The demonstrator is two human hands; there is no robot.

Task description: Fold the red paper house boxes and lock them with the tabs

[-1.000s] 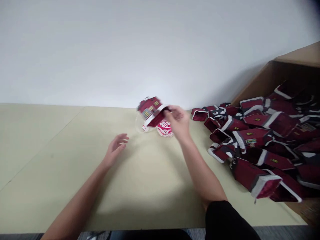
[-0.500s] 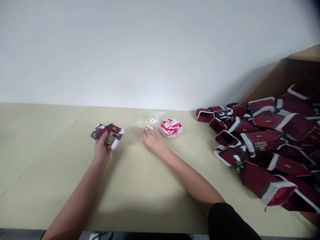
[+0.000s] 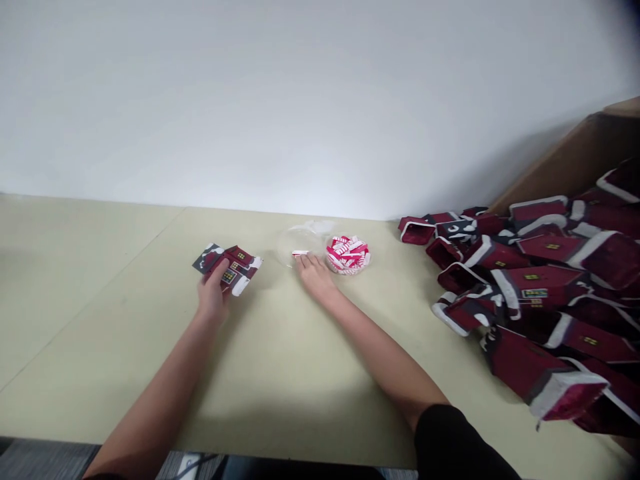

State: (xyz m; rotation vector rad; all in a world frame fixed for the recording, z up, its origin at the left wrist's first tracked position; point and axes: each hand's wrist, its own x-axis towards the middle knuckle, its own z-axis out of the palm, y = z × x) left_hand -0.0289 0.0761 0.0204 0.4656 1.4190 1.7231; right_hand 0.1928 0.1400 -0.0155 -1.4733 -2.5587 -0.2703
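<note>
My left hand (image 3: 214, 293) is closed around a small painted toy house (image 3: 235, 269), dark red with yellow windows, a dark roof and white snow-like patches, held above the table. My right hand (image 3: 317, 277) is at the near rim of a shallow clear plastic dish (image 3: 285, 243). Its fingers are bent together, with the tips on a small red-and-white striped strip (image 3: 300, 253). Just right of that hand, a clear round tub (image 3: 349, 272) is filled with similar striped strips (image 3: 349, 252).
A heap of dark red houses with white edges (image 3: 540, 280) spills across the right side from a cardboard box (image 3: 555, 153). The pale table (image 3: 280, 373) meets a white wall (image 3: 280, 107) at the back. Floor shows below the front edge.
The fingers of my right hand have drawn together at the striped strip in the clear dish. My left hand still holds the house. The whole view has shifted slightly.
</note>
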